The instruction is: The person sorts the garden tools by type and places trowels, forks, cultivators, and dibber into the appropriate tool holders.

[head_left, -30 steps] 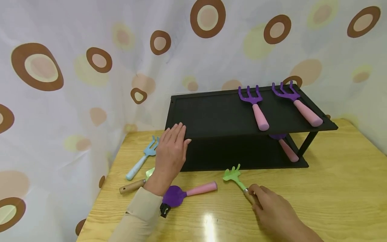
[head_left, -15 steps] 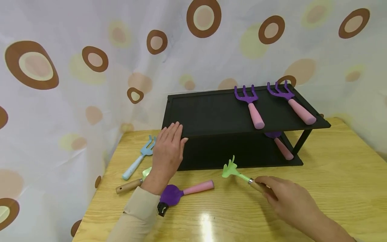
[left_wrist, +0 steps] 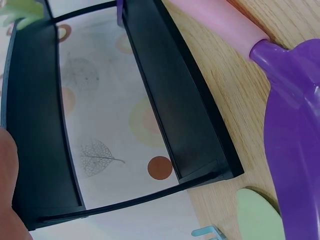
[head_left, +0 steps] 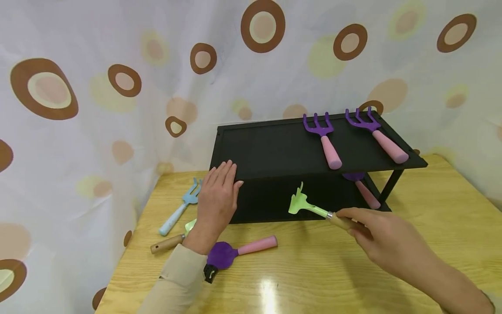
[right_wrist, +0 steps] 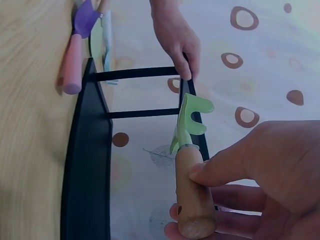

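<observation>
My right hand point(head_left: 392, 240) holds a small green hand rake point(head_left: 300, 203) by its wooden handle point(right_wrist: 192, 195), thumb along the top. The rake is off the table, its tines pointing left in front of the black two-tier shelf point(head_left: 266, 148). At the shelf's front left corner, my left hand point(head_left: 217, 198) grips the upper board, fingers flat on top and thumb at the front edge. Two purple hand rakes with pink handles, one in the middle point(head_left: 330, 150) and one at the right end point(head_left: 388, 144), lie on the upper tier. A purple-headed tool with a pink handle point(head_left: 367, 194) lies below.
On the table point(head_left: 313, 279) lie a purple trowel point(head_left: 221, 256) with a pink handle, a blue hand rake point(head_left: 176, 216), and a wooden-handled green tool point(head_left: 168, 243) partly hidden by my left wrist. A patterned cloth point(head_left: 117, 174) hangs behind the shelf.
My right hand has lifted the green hand rake from near the table and moved it up and right, its head now before the shelf's lower opening. The left hand stays on the shelf.
</observation>
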Demonstrator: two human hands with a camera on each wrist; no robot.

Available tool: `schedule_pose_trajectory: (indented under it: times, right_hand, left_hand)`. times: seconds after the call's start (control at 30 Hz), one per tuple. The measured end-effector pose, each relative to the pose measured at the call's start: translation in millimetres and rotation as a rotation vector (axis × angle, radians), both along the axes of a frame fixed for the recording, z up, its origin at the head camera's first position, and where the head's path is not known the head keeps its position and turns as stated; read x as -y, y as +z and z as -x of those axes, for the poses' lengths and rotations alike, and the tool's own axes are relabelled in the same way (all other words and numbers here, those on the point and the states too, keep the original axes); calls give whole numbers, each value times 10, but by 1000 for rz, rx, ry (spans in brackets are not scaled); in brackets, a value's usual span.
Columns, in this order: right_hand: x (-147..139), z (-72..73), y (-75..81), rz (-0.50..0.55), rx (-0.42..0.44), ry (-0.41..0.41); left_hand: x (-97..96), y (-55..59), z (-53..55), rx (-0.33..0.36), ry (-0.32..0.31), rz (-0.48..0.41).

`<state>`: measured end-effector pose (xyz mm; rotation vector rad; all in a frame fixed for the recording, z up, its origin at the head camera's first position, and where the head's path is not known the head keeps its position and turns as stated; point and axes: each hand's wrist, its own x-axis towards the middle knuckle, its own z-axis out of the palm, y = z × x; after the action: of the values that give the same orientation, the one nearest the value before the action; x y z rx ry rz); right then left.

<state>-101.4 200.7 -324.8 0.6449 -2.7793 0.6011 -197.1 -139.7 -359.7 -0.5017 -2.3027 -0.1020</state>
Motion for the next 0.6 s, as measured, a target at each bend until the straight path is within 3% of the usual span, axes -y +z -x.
schedule_pose_trajectory:
  times: [0.23,0.37,0.6]
  right_hand:
    - [-1,80,129,60,-103,108]
    - [-2,100,212,59,-95,114]
    - [75,167,361,37,-161,106]
  left_hand:
    - [11,-16,5,-9,9,5]
    - [9,-29,7,-15,-2,3]
    - [0,-31,10,-26,-5,-7]
